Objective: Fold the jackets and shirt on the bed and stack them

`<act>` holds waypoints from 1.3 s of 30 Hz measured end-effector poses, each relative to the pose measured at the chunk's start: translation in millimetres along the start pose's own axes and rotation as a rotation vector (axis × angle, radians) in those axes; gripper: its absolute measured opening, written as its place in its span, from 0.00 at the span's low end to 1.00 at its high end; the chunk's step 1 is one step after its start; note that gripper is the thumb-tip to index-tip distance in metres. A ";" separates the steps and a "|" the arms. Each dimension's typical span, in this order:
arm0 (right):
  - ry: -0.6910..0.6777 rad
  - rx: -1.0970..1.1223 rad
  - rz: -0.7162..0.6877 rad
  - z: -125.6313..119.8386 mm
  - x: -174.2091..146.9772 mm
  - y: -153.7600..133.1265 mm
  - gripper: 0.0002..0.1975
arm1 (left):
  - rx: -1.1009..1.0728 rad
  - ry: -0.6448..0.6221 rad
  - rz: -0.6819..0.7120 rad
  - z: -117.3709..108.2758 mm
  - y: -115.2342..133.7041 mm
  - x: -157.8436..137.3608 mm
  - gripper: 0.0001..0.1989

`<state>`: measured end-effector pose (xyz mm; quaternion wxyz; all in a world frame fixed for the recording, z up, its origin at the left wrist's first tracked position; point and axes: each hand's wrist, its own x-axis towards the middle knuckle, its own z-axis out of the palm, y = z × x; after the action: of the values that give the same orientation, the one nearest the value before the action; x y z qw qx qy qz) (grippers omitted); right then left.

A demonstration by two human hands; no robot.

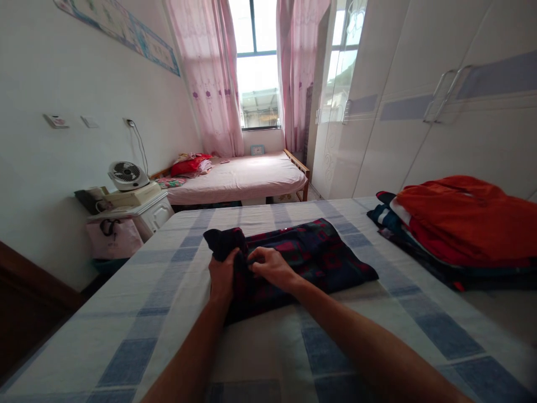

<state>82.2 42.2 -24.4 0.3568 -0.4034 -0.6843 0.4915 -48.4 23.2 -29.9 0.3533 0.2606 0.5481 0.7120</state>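
A dark plaid shirt [319, 252], navy with red and green checks, lies folded into a flat oblong on the blue-and-white checked bedsheet [176, 302]. Its left end is bunched up and stands a little above the rest. My left hand [222, 275] grips that raised end, the thumb on top and the other fingers mostly hidden by cloth. Just to the right, my right hand [272, 266] pinches the fabric near the same end with thumb and forefinger. Both forearms reach in from the bottom edge.
A pile of folded clothes [465, 224], orange and red on top, sits at the bed's right. Beyond the far edge is a second bed [247, 176] below a curtained window. White wardrobes [390, 101] line the right; a fan [128, 174] tops a left-side cabinet.
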 end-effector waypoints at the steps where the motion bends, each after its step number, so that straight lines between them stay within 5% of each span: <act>1: 0.074 0.017 -0.012 7.7 4.8 -3.8 0.08 | 0.019 -0.044 0.010 -0.9 2.4 -1.8 0.21; 6: 0.197 0.105 -0.007 27.1 25.6 -21.9 0.11 | 0.100 -0.185 0.060 -4.1 18.3 -6.9 0.20; 13: -0.169 0.523 0.011 12.2 24.2 -27.1 0.16 | 0.074 0.014 0.034 -5.8 31.2 2.1 0.20; 15: -0.003 0.411 -0.011 3.2 24.4 -23.3 0.15 | 0.040 0.085 0.058 -11.1 41.3 6.9 0.20; 18: 0.241 -0.107 -0.129 -7.2 23.7 -11.7 0.16 | -0.106 0.181 0.039 -22.5 63.4 13.8 0.18; 23: 0.121 -0.692 -0.311 0.9 19.9 10.3 0.21 | -0.320 0.143 -0.070 -34.2 92.7 19.4 0.11; 28: -0.012 -0.394 -0.211 21.9 30.5 3.9 0.27 | -0.395 0.056 -0.051 -34.5 97.1 17.0 0.11; 33: -0.020 -0.004 -0.289 38.3 38.5 -22.6 0.31 | -0.347 0.020 -0.084 -40.6 86.4 14.4 0.09; 39: -0.012 -0.314 -0.533 77.6 21.5 -37.3 0.37 | -0.113 -0.057 0.060 -44.9 64.6 3.4 0.15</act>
<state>-3.1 24.6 -6.9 0.4024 -0.2569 -0.8357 0.2715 -98.5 -10.5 20.6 0.3615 0.2768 0.4887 0.7442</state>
